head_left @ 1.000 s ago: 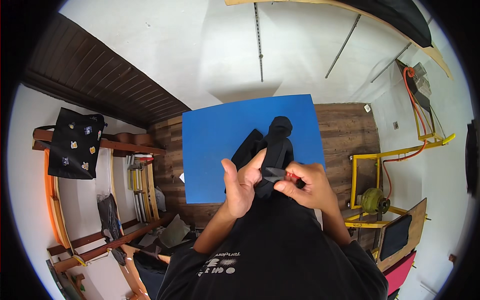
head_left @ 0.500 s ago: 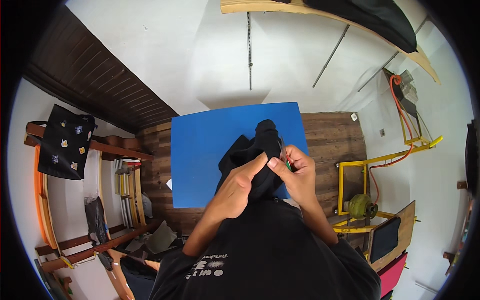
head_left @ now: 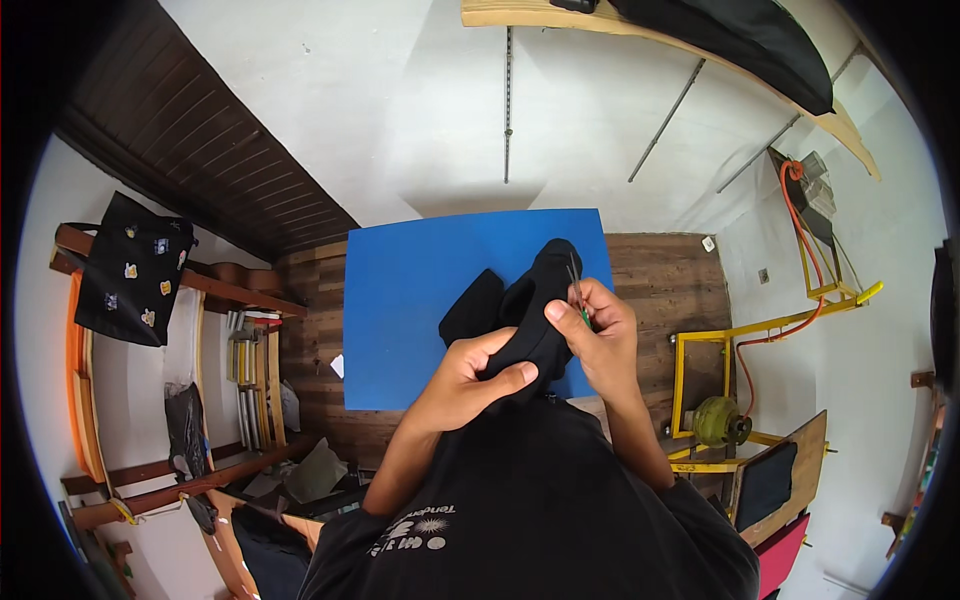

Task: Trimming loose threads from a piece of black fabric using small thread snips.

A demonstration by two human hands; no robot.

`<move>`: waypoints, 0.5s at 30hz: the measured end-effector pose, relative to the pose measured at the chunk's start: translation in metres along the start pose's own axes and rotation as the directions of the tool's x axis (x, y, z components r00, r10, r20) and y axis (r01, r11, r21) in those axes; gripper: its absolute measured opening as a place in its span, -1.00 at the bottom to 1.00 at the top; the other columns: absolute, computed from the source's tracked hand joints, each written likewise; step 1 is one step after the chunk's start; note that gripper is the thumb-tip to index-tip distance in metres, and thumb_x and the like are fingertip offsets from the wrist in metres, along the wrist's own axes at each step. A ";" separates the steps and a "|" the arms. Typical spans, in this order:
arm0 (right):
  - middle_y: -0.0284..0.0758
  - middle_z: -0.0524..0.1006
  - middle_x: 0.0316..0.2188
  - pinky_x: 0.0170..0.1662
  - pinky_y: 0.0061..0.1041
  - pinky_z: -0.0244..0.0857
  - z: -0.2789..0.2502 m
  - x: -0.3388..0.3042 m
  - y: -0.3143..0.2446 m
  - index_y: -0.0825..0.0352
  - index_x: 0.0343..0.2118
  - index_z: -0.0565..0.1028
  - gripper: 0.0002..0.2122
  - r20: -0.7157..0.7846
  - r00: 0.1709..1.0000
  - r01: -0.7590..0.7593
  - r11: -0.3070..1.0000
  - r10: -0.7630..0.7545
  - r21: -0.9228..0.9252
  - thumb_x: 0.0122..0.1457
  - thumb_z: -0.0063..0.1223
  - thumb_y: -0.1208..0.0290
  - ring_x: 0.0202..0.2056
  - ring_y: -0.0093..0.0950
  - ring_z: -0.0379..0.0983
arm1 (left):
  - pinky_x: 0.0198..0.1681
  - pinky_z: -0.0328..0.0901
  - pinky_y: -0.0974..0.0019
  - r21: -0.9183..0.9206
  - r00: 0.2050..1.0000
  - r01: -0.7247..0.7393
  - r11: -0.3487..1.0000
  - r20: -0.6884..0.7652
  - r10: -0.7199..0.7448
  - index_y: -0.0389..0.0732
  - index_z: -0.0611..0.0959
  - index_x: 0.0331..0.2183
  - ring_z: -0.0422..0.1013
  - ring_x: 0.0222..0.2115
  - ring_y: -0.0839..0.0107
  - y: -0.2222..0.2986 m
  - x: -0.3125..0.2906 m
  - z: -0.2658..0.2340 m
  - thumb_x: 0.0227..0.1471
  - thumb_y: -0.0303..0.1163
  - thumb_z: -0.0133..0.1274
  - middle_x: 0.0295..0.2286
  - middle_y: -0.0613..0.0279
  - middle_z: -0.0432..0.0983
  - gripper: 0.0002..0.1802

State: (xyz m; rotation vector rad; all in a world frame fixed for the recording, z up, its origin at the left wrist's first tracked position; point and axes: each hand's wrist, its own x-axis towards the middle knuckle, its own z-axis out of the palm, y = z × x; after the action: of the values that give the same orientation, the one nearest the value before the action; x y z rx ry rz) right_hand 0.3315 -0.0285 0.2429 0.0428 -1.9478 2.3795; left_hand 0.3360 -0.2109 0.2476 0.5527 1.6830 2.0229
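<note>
A folded black cloth piece (head_left: 540, 285), thick and soft, is held up over the blue tabletop (head_left: 395, 300). My left hand (head_left: 475, 380) is closed on its near part, thumb lying on top. In my right hand (head_left: 600, 330) is a small pair of scissors (head_left: 574, 272) with thin metal blades and some red and green at the handle. The blades point away from me, along the cloth's right edge. My right thumb rests against the cloth's side. A second fold of the black cloth reaches out to the left over the table.
A wooden shelf (head_left: 540, 14) with black things on it hangs on the far wall. On the left, a black bag (head_left: 135, 270) hangs from a wooden rack. At right stands a yellow metal frame (head_left: 683, 385) with a motor (head_left: 720, 420) and an orange hose (head_left: 800, 220).
My left hand has slid back toward me along the cloth, its thumb now lying on top. The cloth's far end has shifted right, and the scissors show more plainly.
</note>
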 end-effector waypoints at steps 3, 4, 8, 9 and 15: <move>-0.62 0.30 -0.61 -0.50 -0.77 -0.05 0.008 0.002 -0.003 0.35 -0.34 0.43 -0.86 -0.005 0.998 0.065 0.998 -0.065 0.009 0.15 0.13 0.42 -0.53 -0.83 0.09 | -0.36 0.22 0.54 -0.154 0.998 0.060 0.986 -0.022 -0.064 -0.36 0.50 -0.11 0.29 -0.42 0.71 -0.006 -0.002 0.000 0.09 -0.47 0.05 -0.42 0.46 0.43 -0.69; -0.62 0.30 -0.61 -0.50 -0.77 -0.05 0.007 0.000 -0.005 0.35 -0.34 0.43 -0.86 -0.001 0.998 0.067 0.998 -0.067 0.013 0.15 0.13 0.42 -0.53 -0.83 0.09 | -0.34 0.22 0.55 -0.182 0.998 0.045 0.982 -0.031 -0.052 -0.36 0.48 -0.08 0.30 -0.40 0.71 -0.007 -0.002 0.000 0.08 -0.48 0.04 -0.39 0.46 0.44 -0.66; -0.61 0.31 -0.63 -0.51 -0.76 -0.02 -0.006 -0.010 -0.006 0.40 -0.29 0.43 -0.80 0.013 1.000 0.000 0.994 0.002 -0.107 0.19 0.08 0.35 -0.55 -0.82 0.10 | -0.28 0.23 0.56 -0.238 0.994 0.045 0.970 -0.084 -0.067 -0.37 0.46 -0.04 0.31 -0.35 0.70 -0.007 -0.005 0.001 0.08 -0.51 0.03 -0.33 0.40 0.45 -0.63; -0.58 0.30 -0.67 -0.53 -0.73 -0.02 -0.007 -0.012 -0.006 0.39 -0.35 0.44 -0.80 0.016 1.000 0.018 0.973 -0.015 -0.231 0.17 0.10 0.33 -0.57 -0.80 0.09 | -0.24 0.23 0.56 -0.254 0.994 0.037 0.967 -0.090 -0.061 -0.36 0.46 -0.03 0.32 -0.32 0.69 -0.006 -0.005 0.002 0.08 -0.50 0.03 -0.30 0.38 0.46 -0.62; -0.49 0.21 -0.76 -0.61 -0.66 -0.03 0.001 -0.025 -0.011 0.39 -0.53 0.43 -0.74 0.003 0.985 0.148 0.831 -0.174 -0.536 0.11 0.16 0.30 -0.66 -0.74 0.07 | -0.16 0.23 0.53 -0.279 0.996 0.020 0.960 -0.074 -0.042 -0.35 0.45 0.00 0.34 -0.26 0.66 -0.005 -0.004 -0.001 0.08 -0.46 0.01 -0.26 0.35 0.47 -0.58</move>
State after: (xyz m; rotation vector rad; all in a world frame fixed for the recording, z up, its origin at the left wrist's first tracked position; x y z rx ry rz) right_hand 0.3569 -0.0279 0.2524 0.1156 -2.3991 1.6436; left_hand 0.3393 -0.2129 0.2428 0.3512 1.4047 2.2343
